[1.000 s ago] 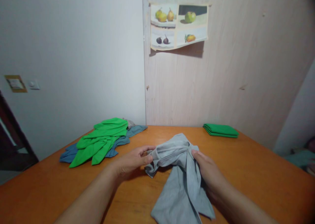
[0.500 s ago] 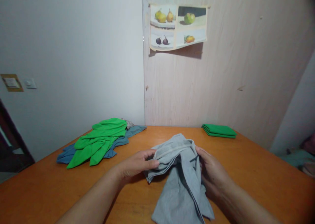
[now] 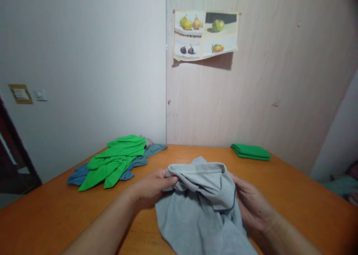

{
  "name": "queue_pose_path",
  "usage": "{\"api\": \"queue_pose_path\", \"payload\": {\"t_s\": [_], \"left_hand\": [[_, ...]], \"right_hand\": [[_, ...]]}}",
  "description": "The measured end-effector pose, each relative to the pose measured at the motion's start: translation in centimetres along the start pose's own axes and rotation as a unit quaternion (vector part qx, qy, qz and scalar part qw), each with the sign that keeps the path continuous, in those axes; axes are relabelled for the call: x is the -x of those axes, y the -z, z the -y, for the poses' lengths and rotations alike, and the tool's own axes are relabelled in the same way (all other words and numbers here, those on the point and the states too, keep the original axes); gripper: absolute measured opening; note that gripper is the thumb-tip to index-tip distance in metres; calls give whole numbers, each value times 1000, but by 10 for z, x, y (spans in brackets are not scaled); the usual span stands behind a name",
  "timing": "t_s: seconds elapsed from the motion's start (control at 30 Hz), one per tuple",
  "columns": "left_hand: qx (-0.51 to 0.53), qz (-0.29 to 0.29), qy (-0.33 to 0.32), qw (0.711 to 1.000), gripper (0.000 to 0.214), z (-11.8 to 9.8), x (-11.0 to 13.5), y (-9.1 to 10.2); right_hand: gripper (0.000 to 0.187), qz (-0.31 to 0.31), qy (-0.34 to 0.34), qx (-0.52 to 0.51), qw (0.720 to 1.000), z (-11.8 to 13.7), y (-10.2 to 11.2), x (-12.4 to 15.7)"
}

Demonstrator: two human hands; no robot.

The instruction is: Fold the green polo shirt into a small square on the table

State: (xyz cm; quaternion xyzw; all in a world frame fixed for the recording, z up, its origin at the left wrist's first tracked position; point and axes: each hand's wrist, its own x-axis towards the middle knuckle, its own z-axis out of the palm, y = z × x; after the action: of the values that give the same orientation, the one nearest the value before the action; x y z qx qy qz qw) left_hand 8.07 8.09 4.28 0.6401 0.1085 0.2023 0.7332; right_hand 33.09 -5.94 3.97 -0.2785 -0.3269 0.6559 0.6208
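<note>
A grey cloth garment [image 3: 201,210] hangs bunched between my two hands above the table, its lower part running off the bottom of the view. My left hand [image 3: 152,186] pinches its upper left edge, thumb on top and fingers tucked behind the fabric. At the right side, my right hand [image 3: 250,199] grips the cloth, with most of its fingertips hidden behind it. A folded-over band forms the top, and a dark blue trim line shows near the right. Which kind of garment it is, I cannot tell.
On the orange-brown table [image 3: 92,214], a loose heap with a bright green cloth [image 3: 117,159] over blue cloth [image 3: 79,174] lies at the left. A neatly folded green cloth [image 3: 250,152] rests at the back right. Behind stands a wall with a fruit picture [image 3: 205,34].
The grey garment has been turned and spread wider between my hands, so its top band now faces me. My right hand has shifted slightly right. The view has moved a little.
</note>
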Motion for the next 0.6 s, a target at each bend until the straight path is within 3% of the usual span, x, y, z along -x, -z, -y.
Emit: {"api": "queue_pose_path", "payload": {"t_s": [0.2, 0.33, 0.4, 0.5, 0.6], "left_hand": [[16, -86, -15, 996, 47, -33, 12, -1], [-147, -156, -25, 976, 43, -25, 2, 9], [-277, -225, -40, 933, 39, -17, -4, 19], [-382, -321, -91, 862, 33, -16, -7, 25], [-376, -365, -138, 840, 31, -32, 0, 7]], "right_hand": [[34, -42, 24, 67, 997, 4, -3, 2], [37, -125, 67, 210, 967, -1, 8, -6], [41, -165, 91, 332, 924, -5, 19, -12], [43, -224, 136, 494, 829, -10, 35, -20], [39, -264, 190, 553, 767, -12, 41, -22]]}}
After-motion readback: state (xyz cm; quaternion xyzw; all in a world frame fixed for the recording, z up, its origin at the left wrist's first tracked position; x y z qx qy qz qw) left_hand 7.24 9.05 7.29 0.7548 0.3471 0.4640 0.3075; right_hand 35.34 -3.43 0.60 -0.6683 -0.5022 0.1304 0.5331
